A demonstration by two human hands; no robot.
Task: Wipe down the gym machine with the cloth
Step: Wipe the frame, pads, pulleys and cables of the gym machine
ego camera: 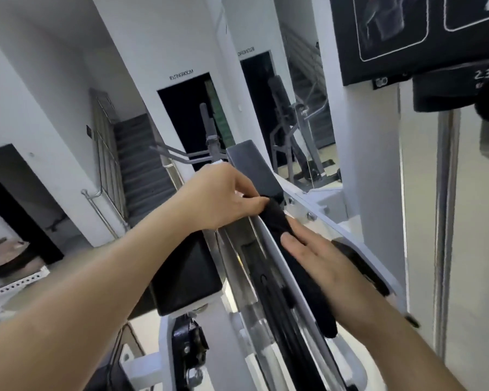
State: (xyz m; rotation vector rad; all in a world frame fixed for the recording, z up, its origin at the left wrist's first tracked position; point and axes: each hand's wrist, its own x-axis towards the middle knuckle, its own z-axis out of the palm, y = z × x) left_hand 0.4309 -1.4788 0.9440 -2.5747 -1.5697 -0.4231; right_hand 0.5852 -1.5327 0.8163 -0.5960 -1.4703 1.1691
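Two bare hands at work on one gym machine (319,203), white-framed, running from near centre to far centre.

- Cloth (278,221): black, laid lengthwise along the machine's slanted white rail, its near end hanging just over the rail edge.
- Left hand (223,196): thumb and curled fingers pinch the far end of the cloth, at the foot of a grey pad (251,167).
- Right hand (322,266): fingers straight and together, palm down, pressing flat on the near stretch of the cloth; nothing is gripped.
- Rail surface: smooth white painted metal with bolts (308,215) on the right side; a dark channel with black cables runs along its left side.
- Black pad (187,275): glossy, left of the rail, under the left forearm.
- Mirror (302,108): far right of centre, showing another bench frame and steps.
- Black poster panel (407,32): far upper right, with white outlined figures; details blurred.
- Staircase (141,165): grey steps, far left of centre, with a metal railing (105,142).
- Dark doorway (187,117): far centre, small lettering above it.
- Walls: plain white.
- Perforated white metal strip (14,283): near left.
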